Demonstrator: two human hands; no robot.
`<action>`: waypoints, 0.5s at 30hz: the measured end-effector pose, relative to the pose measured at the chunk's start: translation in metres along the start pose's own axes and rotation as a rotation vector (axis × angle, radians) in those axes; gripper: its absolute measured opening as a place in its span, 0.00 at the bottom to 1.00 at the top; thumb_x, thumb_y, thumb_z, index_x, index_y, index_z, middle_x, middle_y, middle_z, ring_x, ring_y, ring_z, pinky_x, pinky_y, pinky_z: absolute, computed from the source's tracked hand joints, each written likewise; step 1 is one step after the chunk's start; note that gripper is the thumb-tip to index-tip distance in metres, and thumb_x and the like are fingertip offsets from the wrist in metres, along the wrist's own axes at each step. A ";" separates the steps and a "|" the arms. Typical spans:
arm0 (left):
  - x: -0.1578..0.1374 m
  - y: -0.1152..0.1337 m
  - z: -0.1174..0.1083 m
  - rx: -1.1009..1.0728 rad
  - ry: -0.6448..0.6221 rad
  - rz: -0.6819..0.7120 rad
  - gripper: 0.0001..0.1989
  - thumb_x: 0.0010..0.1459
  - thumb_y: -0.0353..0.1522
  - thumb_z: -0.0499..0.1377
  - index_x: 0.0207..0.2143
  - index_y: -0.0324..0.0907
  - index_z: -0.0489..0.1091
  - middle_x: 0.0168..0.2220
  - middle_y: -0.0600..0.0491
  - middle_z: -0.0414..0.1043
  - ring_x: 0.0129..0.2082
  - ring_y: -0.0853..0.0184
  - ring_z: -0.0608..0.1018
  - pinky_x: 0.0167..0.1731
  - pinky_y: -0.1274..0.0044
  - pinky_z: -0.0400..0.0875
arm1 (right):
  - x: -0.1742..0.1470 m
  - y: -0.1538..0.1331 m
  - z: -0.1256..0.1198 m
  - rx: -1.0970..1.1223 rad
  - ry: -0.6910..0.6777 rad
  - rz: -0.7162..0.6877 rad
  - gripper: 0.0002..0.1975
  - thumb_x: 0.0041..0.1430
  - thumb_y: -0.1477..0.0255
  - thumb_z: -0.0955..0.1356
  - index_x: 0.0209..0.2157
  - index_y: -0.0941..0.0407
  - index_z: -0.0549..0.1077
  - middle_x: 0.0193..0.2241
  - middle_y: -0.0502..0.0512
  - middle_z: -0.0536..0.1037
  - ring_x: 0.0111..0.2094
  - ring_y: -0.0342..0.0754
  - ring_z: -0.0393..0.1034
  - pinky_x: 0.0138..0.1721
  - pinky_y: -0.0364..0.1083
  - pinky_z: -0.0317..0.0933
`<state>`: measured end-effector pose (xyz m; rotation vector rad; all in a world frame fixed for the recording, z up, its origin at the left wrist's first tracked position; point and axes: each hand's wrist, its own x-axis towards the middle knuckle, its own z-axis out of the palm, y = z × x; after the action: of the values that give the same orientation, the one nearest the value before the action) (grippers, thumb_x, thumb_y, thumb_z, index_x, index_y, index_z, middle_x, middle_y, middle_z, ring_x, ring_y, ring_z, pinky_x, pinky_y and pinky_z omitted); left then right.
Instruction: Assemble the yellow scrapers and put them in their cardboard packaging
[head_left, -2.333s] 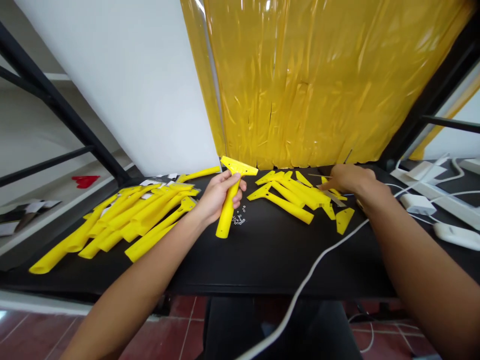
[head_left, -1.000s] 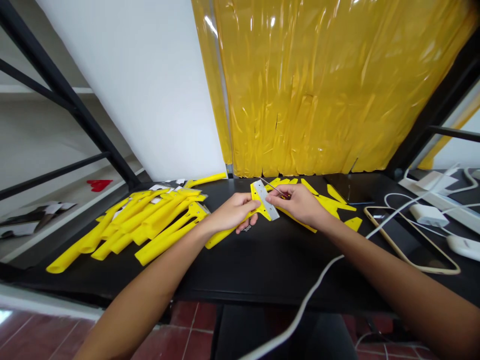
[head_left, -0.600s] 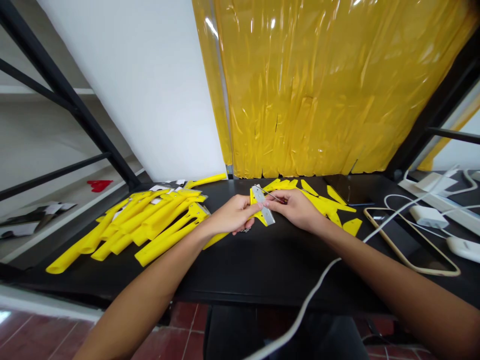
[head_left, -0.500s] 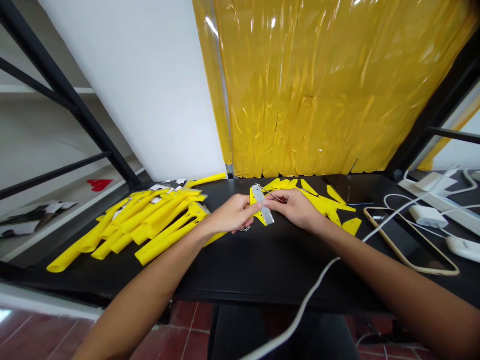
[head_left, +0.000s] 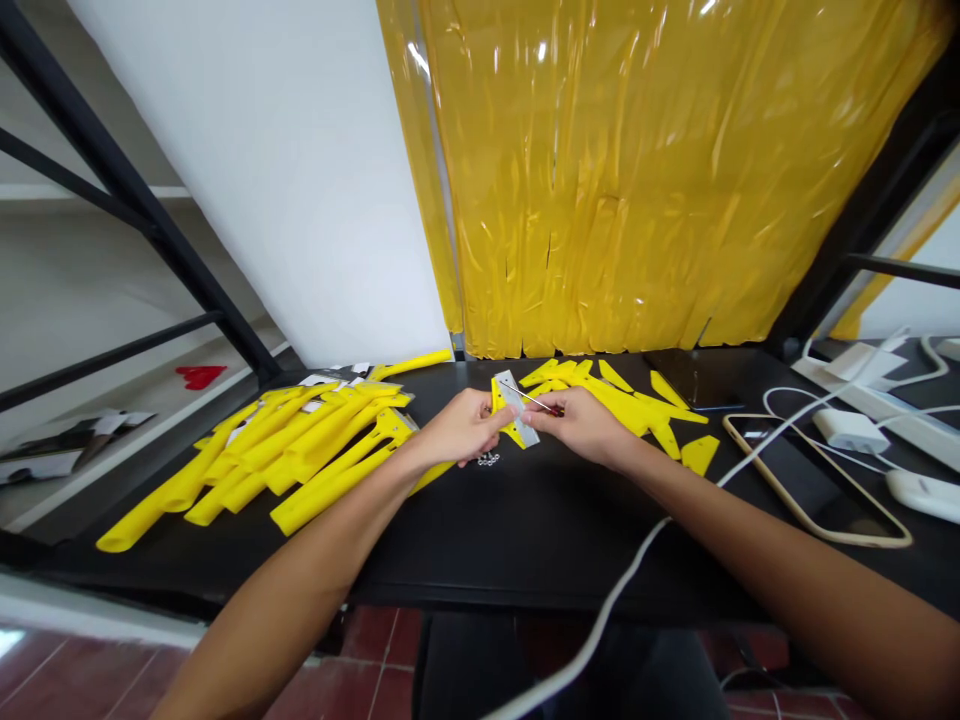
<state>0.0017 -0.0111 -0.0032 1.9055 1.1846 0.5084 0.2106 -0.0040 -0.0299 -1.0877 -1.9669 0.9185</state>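
My left hand (head_left: 466, 425) is closed on a yellow plastic scraper piece (head_left: 513, 434), thumb on top. A flat grey metal plate (head_left: 530, 438) lies along that piece, at a slant between the two hands. My right hand (head_left: 583, 425) is closed around a small screwdriver (head_left: 534, 401); a bit of its dark red handle shows. The screwdriver's thin shaft points left across the plate, and whether its tip touches anything cannot be made out. Beneath my left hand, several small shiny nuts (head_left: 488, 459) lie on the black table (head_left: 525, 530).
Yellow scraper handles (head_left: 300, 440) are piled at the left. Flat yellow pieces (head_left: 611, 398) lie behind my right hand. To the right are a phone (head_left: 814, 480), a dark tablet-like slab (head_left: 679, 378), white chargers (head_left: 851, 430) and a white cable (head_left: 637, 560) crossing under my right forearm.
The screwdriver's shaft has swung lower and now lies across the metal plate. Both hands sit slightly further left in view, and more of the nuts shows.
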 end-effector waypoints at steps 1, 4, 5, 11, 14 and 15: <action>0.000 0.000 0.000 -0.008 0.004 -0.003 0.25 0.62 0.53 0.54 0.30 0.40 0.66 0.17 0.57 0.64 0.11 0.75 0.63 0.09 0.83 0.56 | 0.000 0.001 0.000 0.000 -0.001 0.010 0.17 0.58 0.58 0.68 0.26 0.57 0.75 0.23 0.48 0.69 0.27 0.44 0.59 0.29 0.45 0.51; 0.000 0.001 -0.002 -0.039 0.012 -0.013 0.23 0.61 0.52 0.56 0.30 0.40 0.66 0.17 0.58 0.63 0.11 0.75 0.63 0.10 0.83 0.56 | 0.000 0.001 0.001 0.001 -0.004 0.016 0.19 0.59 0.57 0.67 0.22 0.57 0.72 0.20 0.47 0.64 0.24 0.43 0.55 0.27 0.45 0.47; 0.000 0.001 -0.002 -0.051 0.008 -0.018 0.23 0.61 0.52 0.56 0.30 0.40 0.66 0.17 0.58 0.63 0.11 0.75 0.63 0.10 0.83 0.56 | 0.000 0.001 0.002 0.016 -0.013 0.010 0.19 0.59 0.57 0.67 0.23 0.57 0.71 0.20 0.47 0.64 0.24 0.43 0.56 0.27 0.44 0.47; 0.000 0.001 -0.006 -0.080 0.031 -0.036 0.22 0.63 0.51 0.56 0.29 0.42 0.64 0.17 0.58 0.62 0.11 0.75 0.63 0.09 0.83 0.57 | -0.002 -0.003 0.001 0.144 -0.107 0.036 0.13 0.52 0.61 0.72 0.26 0.57 0.74 0.24 0.49 0.72 0.28 0.44 0.63 0.31 0.44 0.54; 0.000 0.001 -0.006 -0.074 0.019 -0.022 0.21 0.62 0.50 0.56 0.31 0.41 0.66 0.17 0.59 0.62 0.11 0.75 0.63 0.10 0.83 0.58 | -0.002 -0.002 0.003 0.174 -0.095 0.088 0.12 0.51 0.62 0.72 0.26 0.57 0.75 0.23 0.48 0.73 0.27 0.44 0.63 0.31 0.44 0.54; 0.000 0.002 -0.005 -0.070 0.017 -0.020 0.21 0.62 0.50 0.56 0.31 0.41 0.66 0.17 0.59 0.62 0.11 0.75 0.63 0.10 0.82 0.58 | -0.003 -0.001 0.004 0.172 -0.096 0.090 0.12 0.51 0.62 0.72 0.27 0.57 0.76 0.23 0.48 0.73 0.27 0.44 0.63 0.31 0.44 0.54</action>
<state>-0.0011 -0.0094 0.0011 1.8316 1.1804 0.5493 0.2077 -0.0078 -0.0313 -1.0573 -1.8883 1.1853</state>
